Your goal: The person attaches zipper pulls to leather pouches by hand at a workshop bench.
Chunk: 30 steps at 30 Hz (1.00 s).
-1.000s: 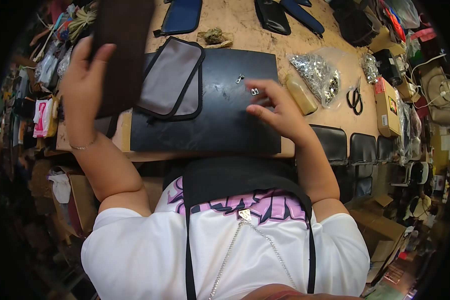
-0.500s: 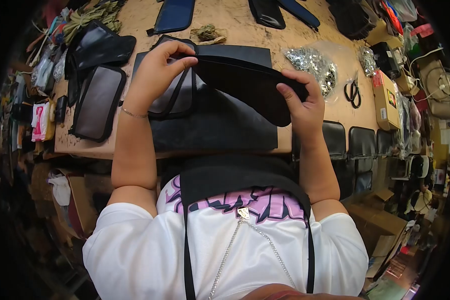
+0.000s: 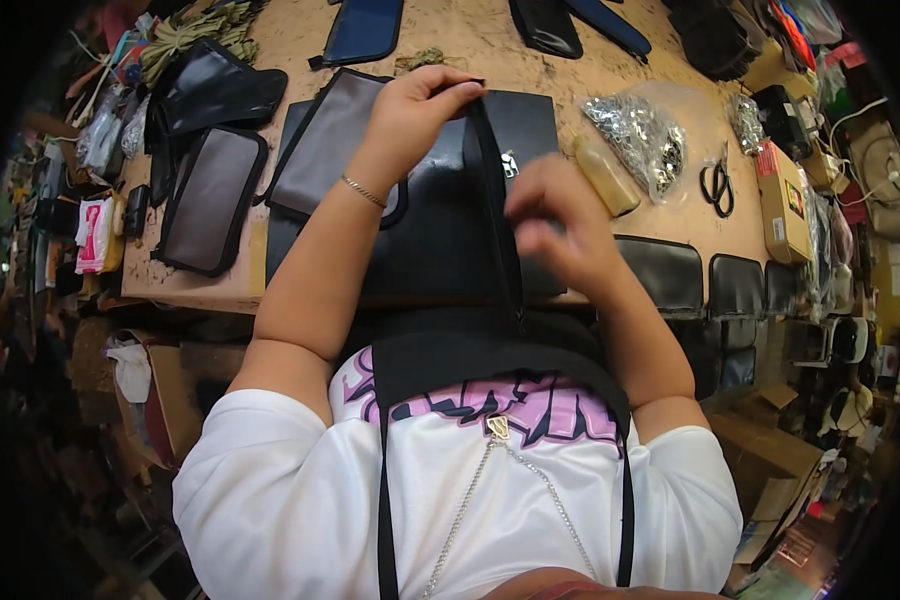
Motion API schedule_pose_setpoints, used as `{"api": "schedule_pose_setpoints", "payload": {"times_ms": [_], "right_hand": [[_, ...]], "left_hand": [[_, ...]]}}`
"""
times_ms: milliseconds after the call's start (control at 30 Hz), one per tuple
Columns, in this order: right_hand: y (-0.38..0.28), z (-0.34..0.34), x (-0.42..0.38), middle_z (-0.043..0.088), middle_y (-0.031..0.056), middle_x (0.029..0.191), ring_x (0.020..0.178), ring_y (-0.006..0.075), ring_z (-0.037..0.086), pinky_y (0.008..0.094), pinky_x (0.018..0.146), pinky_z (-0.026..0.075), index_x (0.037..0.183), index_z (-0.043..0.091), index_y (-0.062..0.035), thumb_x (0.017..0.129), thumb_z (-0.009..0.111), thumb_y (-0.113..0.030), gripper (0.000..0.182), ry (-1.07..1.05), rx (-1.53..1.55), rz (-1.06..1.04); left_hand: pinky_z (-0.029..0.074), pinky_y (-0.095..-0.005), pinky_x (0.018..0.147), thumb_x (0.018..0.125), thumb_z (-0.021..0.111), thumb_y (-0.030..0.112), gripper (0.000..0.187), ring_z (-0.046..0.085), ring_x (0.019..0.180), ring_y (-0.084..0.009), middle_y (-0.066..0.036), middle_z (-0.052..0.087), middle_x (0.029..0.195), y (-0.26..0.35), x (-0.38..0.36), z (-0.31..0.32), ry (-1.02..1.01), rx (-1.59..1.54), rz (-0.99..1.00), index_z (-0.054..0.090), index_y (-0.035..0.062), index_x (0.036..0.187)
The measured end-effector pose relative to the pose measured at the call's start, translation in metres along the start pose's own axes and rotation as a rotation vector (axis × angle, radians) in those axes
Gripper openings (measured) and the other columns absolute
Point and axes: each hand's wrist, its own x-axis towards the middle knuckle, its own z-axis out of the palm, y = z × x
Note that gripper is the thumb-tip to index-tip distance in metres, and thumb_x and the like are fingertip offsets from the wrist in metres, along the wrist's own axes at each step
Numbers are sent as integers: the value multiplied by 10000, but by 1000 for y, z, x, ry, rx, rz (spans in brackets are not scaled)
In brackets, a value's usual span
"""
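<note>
My left hand [image 3: 422, 112] pinches the upper end of a narrow black zippered piece [image 3: 498, 200], which hangs down nearly vertical above a black board [image 3: 430, 260]. Right of that piece, my right hand [image 3: 560, 215] is raised and smeared by motion, so its fingers are unclear. Small silver metal parts [image 3: 510, 164] show just above it, beside the black piece. A grey panel with black edging [image 3: 325, 150] lies on the board, left of my left hand. Behind my right hand is a yellowish bottle [image 3: 607, 175].
Another grey panel [image 3: 210, 200] and a shiny black piece [image 3: 220, 88] lie on the left. To the right are a plastic bag of metal parts [image 3: 650, 140], black scissors [image 3: 716, 187] and a cardboard box [image 3: 782, 205]. Blue and black cases [image 3: 362, 30] lie at the back.
The black piece has swung from sideways to hanging upright. My left hand has moved right, and my right hand has moved left and come off the piece's far end. The bottle and grey panel are now uncovered.
</note>
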Motion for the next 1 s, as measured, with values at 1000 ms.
{"api": "schedule_pose_setpoints", "payload": {"times_ms": [1000], "right_hand": [[56, -11, 62, 623, 75, 834, 775, 179, 602, 331, 707, 504, 986, 535, -30, 826, 679, -113, 231, 485, -139, 201]], "left_hand": [[562, -305, 927, 991, 638, 77, 107, 658, 982, -136, -52, 687, 1031, -18, 0, 41, 4, -55, 55, 655, 7, 1070]]}}
